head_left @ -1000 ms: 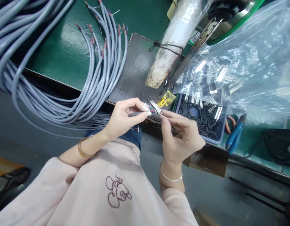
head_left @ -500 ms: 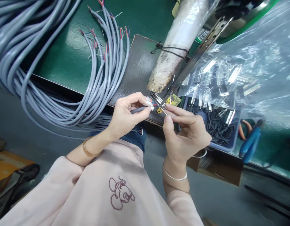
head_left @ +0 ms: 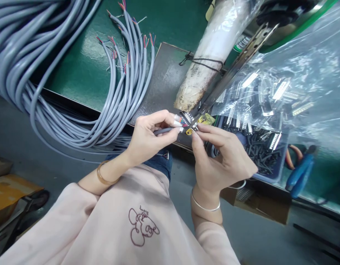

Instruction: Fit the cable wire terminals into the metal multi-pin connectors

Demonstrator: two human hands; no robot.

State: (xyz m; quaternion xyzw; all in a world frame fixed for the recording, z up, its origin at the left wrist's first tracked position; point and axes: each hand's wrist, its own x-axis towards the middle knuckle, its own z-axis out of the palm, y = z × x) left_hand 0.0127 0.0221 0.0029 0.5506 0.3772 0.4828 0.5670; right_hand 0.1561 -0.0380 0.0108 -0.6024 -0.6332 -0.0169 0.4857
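My left hand (head_left: 149, 137) is closed in a pinch round the end of a grey cable (head_left: 162, 130). Thin coloured wires (head_left: 183, 125) stick out past its fingertips, against a multi-pin metal connector (head_left: 187, 117). From the right, my right hand (head_left: 221, 156) pinches a thin, pale, wire-like piece (head_left: 193, 130) beside that connector. Just above the fingertips ends a slanting metal bar (head_left: 227, 81) with holes, like a fixed soldering iron; its tip is hard to make out. A yellow piece (head_left: 189, 131) shows behind the fingers.
Many grey cables (head_left: 126, 95) with stripped ends lie at the left. A plastic-wrapped tube (head_left: 205, 59) hangs over a dark board (head_left: 159, 81). At the right are a bin (head_left: 282, 162) of small black sleeves, bagged connectors (head_left: 280, 90) and blue-handled cutters (head_left: 301, 175).
The view has shifted slightly, so the bench appears a little further right and lower. My right fingertips are a bit nearer the connector; both hands keep their pinch.
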